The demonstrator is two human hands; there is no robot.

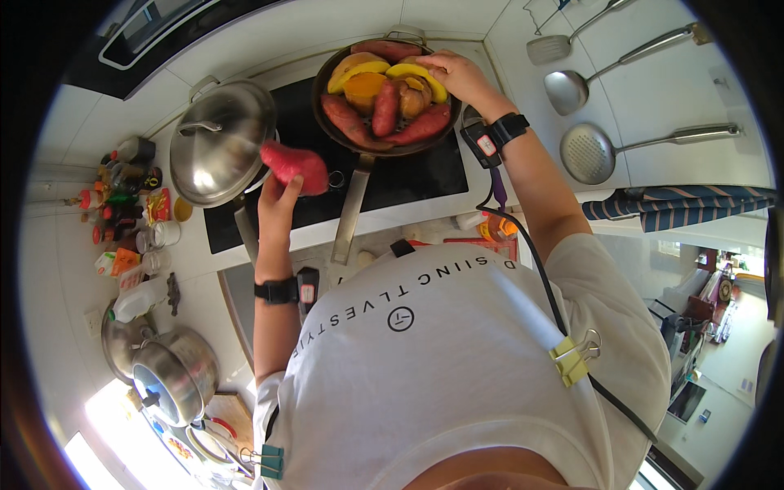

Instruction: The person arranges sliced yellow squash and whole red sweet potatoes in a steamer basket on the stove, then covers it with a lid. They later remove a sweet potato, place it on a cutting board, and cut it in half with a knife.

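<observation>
My left hand (278, 196) grips a red-skinned sweet potato (300, 166) above the cooktop, in front of the domed steel lid (223, 147). Ahead of me stands a wide pan (320, 116) with a long metal handle (353, 211). Cut pumpkin pieces (365, 93) with orange flesh fill its middle, and several sweet potatoes (384, 109) lie around and against them. Over the pan's right rear rim reaches my right hand (456, 73), its fingertips at a pumpkin slice (438, 84). Whether those fingers pinch anything is hard to see.
The lidded pan's handle (246, 229) points toward me on the black cooktop (410, 177). Bottles and jars (162, 233) crowd the left counter, with a steel pot (184, 367) nearer. A skimmer (588, 153) and other utensils hang at right. A black cable (539, 263) runs along my right arm.
</observation>
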